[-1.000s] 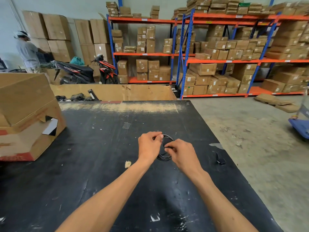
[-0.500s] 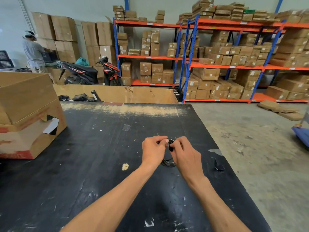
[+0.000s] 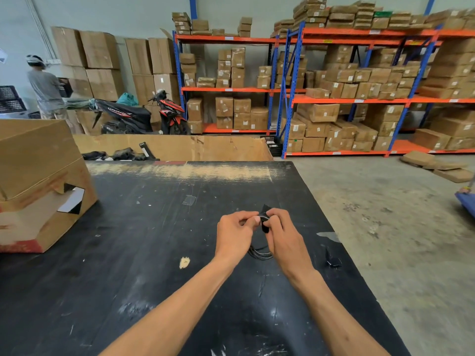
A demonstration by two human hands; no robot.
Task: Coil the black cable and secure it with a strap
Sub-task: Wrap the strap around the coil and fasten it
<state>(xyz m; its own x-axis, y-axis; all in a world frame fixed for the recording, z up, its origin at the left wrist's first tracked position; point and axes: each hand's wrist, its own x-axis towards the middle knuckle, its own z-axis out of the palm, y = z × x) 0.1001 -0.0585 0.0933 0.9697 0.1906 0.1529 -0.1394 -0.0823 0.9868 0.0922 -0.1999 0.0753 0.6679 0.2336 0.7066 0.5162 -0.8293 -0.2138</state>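
The coiled black cable [image 3: 260, 253] is pinched by both the left hand [image 3: 235, 233] and right hand [image 3: 284, 237]; the strap [image 3: 264, 219] should be pulled snug before it's fastened.

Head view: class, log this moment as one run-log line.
left hand: gripping black cable coil | right hand: pinching black strap at coil's top | coil: above black table
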